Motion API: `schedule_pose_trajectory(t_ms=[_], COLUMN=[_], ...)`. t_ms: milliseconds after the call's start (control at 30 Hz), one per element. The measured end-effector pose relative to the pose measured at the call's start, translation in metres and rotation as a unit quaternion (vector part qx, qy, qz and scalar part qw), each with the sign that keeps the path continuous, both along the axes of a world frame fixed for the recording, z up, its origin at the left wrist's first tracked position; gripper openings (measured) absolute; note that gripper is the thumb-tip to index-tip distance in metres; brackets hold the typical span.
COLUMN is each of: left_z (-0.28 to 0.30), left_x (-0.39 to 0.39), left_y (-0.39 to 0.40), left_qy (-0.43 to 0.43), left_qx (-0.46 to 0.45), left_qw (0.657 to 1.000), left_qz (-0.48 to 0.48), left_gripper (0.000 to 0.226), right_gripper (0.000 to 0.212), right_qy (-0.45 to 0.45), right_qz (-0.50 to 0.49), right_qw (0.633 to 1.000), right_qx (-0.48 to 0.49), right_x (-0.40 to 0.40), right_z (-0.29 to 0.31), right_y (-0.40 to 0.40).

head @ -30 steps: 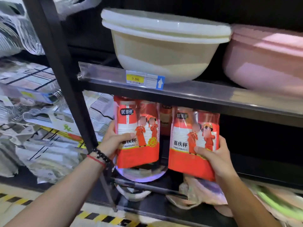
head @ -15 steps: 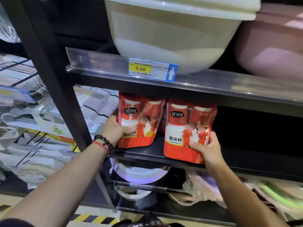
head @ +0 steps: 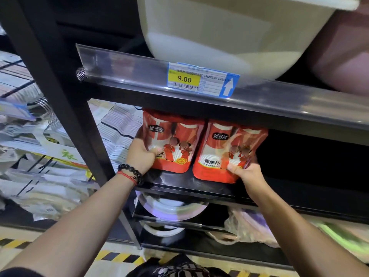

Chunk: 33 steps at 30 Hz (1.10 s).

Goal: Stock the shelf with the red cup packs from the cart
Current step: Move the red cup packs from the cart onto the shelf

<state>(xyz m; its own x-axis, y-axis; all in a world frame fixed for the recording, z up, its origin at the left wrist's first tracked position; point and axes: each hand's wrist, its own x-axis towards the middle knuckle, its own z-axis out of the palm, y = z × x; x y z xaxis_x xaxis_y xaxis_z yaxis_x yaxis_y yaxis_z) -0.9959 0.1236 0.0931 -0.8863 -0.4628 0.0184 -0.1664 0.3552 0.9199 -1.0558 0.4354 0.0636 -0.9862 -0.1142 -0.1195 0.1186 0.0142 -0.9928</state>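
Red cup packs stand side by side on the shelf (head: 299,188), left pack (head: 173,144) gripped by the left hand (head: 139,154), right pack (head: 225,154), at 3 o'clock of it, pinched by the right hand (head: 246,172); released crooked, the soft bags may topple forward.
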Motion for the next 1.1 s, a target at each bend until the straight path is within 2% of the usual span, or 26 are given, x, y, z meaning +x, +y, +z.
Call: schedule_pose_trajectory(t_ms=[67, 100, 300, 400, 467, 633, 867, 1000, 1100], left_z=[-0.003, -0.006, -0.014, -0.007, -0.005, -0.005, 0.012, 0.006, -0.006], left_x=[-0.001, -0.002, -0.004, -0.003, -0.001, 0.004, 0.036, 0.062, 0.082], left_y=[-0.002, -0.002, 0.000, 0.003, 0.005, 0.003, 0.025, 0.039, 0.052], left_qy=[-0.007, -0.011, -0.032, -0.039, -0.043, -0.045, 0.052, 0.067, 0.014], left_qx=[-0.010, -0.019, -0.033, -0.042, -0.049, -0.051, -0.038, -0.016, -0.023], left_qw=[1.000, 1.000, 0.999, 0.998, 0.998, 0.997, 0.995, 0.990, 0.991], left_qz=[0.004, 0.008, 0.009, 0.006, 0.021, 0.032, 0.074, 0.119, 0.129], left_gripper=[0.030, 0.035, 0.048, 0.039, 0.034, 0.043, 0.042, 0.042, 0.039], right_gripper=[0.043, 0.034, 0.028, 0.016, 0.016, 0.026, 0.030, 0.050, 0.072], right_qy=[-0.010, -0.018, -0.044, -0.061, -0.071, -0.064, -0.013, -0.021, -0.053], right_qz=[0.005, 0.005, -0.007, -0.009, -0.013, -0.025, 0.035, 0.018, 0.016], right_qw=[1.000, 1.000, 0.999, 0.998, 0.997, 0.997, 0.997, 0.999, 0.997], right_qx=[0.003, 0.008, 0.013, 0.014, 0.014, 0.037, 0.067, 0.038, 0.054], right_x=[-0.003, -0.003, -0.001, 0.003, 0.004, 0.002, 0.013, 0.021, 0.025], right_z=[-0.001, -0.002, 0.005, 0.010, 0.011, 0.014, 0.013, 0.011, 0.002], right_y=[-0.004, -0.004, -0.008, -0.010, -0.011, -0.011, -0.003, 0.005, 0.016])
